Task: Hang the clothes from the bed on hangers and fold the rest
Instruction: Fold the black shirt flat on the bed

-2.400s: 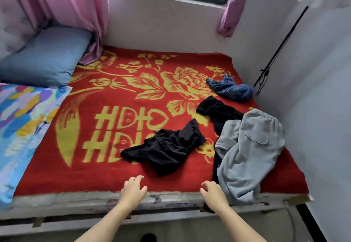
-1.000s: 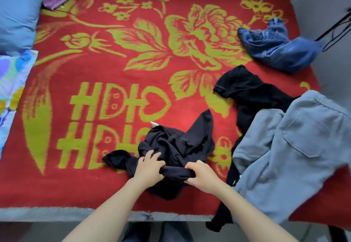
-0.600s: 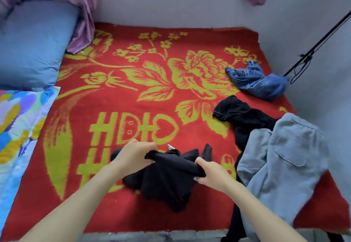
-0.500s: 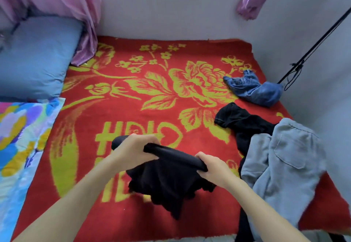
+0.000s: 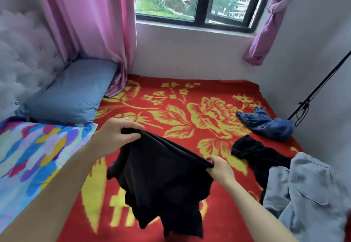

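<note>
A black garment point(image 5: 163, 181) hangs in the air above the red and yellow blanket point(image 5: 190, 120) on the bed. My left hand point(image 5: 115, 137) grips one end of its top edge and my right hand point(image 5: 220, 169) pinches the other end, so the edge is stretched between them. On the bed's right side lie a second black garment point(image 5: 260, 154), grey sweatpants point(image 5: 311, 200) partly over it, and a crumpled blue denim piece point(image 5: 266, 124) further back.
A blue pillow point(image 5: 70, 93) and a colourful quilt point(image 5: 28, 158) lie at the left. Pink curtains point(image 5: 91, 21) hang beside the window. A black rod with a cord point(image 5: 303, 107) leans on the right wall. A padded headboard point(image 5: 20, 55) stands far left.
Both hands took hold of the black garment on the bed and lifted it clear of the blanket, spreading its top edge apart. The view tilted up to the window.
</note>
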Available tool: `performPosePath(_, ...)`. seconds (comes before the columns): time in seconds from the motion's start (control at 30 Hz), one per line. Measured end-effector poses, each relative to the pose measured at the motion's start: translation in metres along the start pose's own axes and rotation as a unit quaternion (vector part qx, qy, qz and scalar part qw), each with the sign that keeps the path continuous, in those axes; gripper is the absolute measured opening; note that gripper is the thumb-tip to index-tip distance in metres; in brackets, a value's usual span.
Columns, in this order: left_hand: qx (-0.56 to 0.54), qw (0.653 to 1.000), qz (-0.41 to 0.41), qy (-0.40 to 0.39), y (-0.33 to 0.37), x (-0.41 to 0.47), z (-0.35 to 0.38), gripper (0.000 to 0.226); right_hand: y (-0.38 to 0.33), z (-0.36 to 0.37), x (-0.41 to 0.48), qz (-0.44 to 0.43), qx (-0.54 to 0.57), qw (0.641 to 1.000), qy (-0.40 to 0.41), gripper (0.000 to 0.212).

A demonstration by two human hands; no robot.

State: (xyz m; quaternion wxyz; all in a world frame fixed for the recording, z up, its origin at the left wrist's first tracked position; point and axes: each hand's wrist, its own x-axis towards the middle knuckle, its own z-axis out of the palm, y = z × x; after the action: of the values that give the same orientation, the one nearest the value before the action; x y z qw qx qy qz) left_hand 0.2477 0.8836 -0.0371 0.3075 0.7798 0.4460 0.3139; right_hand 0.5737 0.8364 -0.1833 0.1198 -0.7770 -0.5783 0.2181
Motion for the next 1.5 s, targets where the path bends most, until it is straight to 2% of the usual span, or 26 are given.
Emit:
performPosePath(0.07,0.019,0.999,-0.009,0.041,-0.004,-0.001,-0.005,0.028,-0.012,-0.012,0.006,0.012,0.092,0.994,0.054,0.041)
performPosePath(0.13,0.020,0.990,-0.049,0.132,-0.008,0.001,-0.013,0.032,-0.030,-0.029,0.013,0.023,0.220,0.969,0.106,0.043)
performPosePath(0.17,0.013,0.980,-0.077,0.184,-0.011,0.002,-0.018,0.034,-0.039,-0.039,0.017,0.027,0.283,0.952,0.117,0.037)
performPosePath(0.27,0.020,0.956,-0.113,0.270,-0.023,0.003,-0.034,0.035,-0.061,-0.070,0.024,-0.019,0.407,0.911,0.066,0.004)
performPosePath(0.33,0.045,0.956,-0.106,0.272,-0.034,-0.005,-0.037,0.035,-0.063,-0.081,0.025,-0.076,0.382,0.921,-0.009,0.006)
performPosePath(0.4,0.074,0.956,-0.125,0.257,-0.047,-0.019,-0.031,0.037,-0.056,-0.081,0.024,-0.102,0.284,0.950,-0.076,0.023)
performPosePath(0.5,0.119,0.945,-0.212,0.218,-0.065,-0.036,-0.008,0.033,-0.042,-0.065,0.021,-0.142,0.134,0.973,-0.125,0.032)
performPosePath(0.57,0.158,0.929,-0.266,0.203,-0.073,-0.042,0.005,0.021,-0.029,-0.053,0.022,-0.156,0.038,0.978,-0.135,0.029)
performPosePath(0.6,0.180,0.924,-0.283,0.185,-0.078,-0.047,0.012,0.026,-0.021,-0.047,0.022,-0.164,-0.025,0.975,-0.145,0.025)
performPosePath(0.67,0.201,0.936,-0.271,0.106,-0.088,-0.056,0.024,0.035,-0.004,-0.038,0.021,-0.169,-0.137,0.962,-0.168,0.019)
performPosePath(0.7,0.220,0.941,-0.253,0.047,-0.093,-0.061,0.029,0.036,0.006,-0.034,0.021,-0.157,-0.160,0.959,-0.176,0.020)
performPosePath(0.77,0.310,0.924,-0.211,-0.070,-0.101,-0.068,0.035,0.030,0.021,-0.029,0.017,-0.132,-0.152,0.964,-0.172,0.033)
performPosePath(0.83,0.395,0.888,-0.173,-0.160,-0.108,-0.075,0.037,0.020,0.032,-0.025,0.014,-0.112,-0.117,0.974,-0.161,0.043)
performPosePath(0.87,0.393,0.883,-0.173,-0.189,-0.113,-0.077,0.038,0.019,0.036,-0.023,0.012,-0.100,-0.091,0.979,-0.155,0.045)
performPosePath(0.93,0.319,0.897,-0.200,-0.233,-0.124,-0.083,0.039,0.025,0.043,-0.017,0.008,-0.063,-0.028,0.988,-0.137,0.048)
performPosePath(1.03,0.128,0.926,-0.264,-0.236,-0.137,-0.096,0.039,0.034,0.056,-0.010,0.003,0.020,0.126,0.986,-0.109,0.051)
performPosePath(1.07,0.095,0.929,-0.271,-0.233,-0.141,-0.100,0.038,0.035,0.061,-0.009,0.002,0.039,0.163,0.980,-0.105,0.051)
performPosePath(1.2,0.149,0.923,-0.277,-0.220,-0.161,-0.109,0.033,0.042,0.072,-0.012,0.001,0.044,0.200,0.975,-0.091,0.050)
performPosePath(1.27,0.204,0.921,-0.277,-0.184,-0.168,-0.110,0.025,0.045,0.073,-0.018,0.004,0.006,0.140,0.987,-0.078,0.053)
performPosePath(1.33,0.280,0.902,-0.280,-0.172,-0.173,-0.111,0.016,0.046,0.074,-0.025,0.008,-0.054,-0.022,0.994,-0.095,0.052)
performPosePath(1.37,0.321,0.883,-0.285,-0.190,-0.176,-0.113,0.013,0.045,0.076,-0.027,0.009,-0.080,-0.124,0.980,-0.136,0.047)
performPosePath(1.43,0.380,0.841,-0.283,-0.262,-0.185,-0.116,0.006,0.032,0.076,-0.028,0.015,-0.102,-0.313,0.910,-0.252,0.033)
performPosePath(1.47,0.394,0.824,-0.282,-0.293,-0.188,-0.117,0.003,0.026,0.076,-0.031,0.021,-0.086,-0.357,0.883,-0.292,0.030)
performPosePath(1.5,0.395,0.819,-0.284,-0.303,-0.191,-0.112,-0.002,0.023,0.072,-0.038,0.030,-0.062,-0.358,0.882,-0.301,0.026)
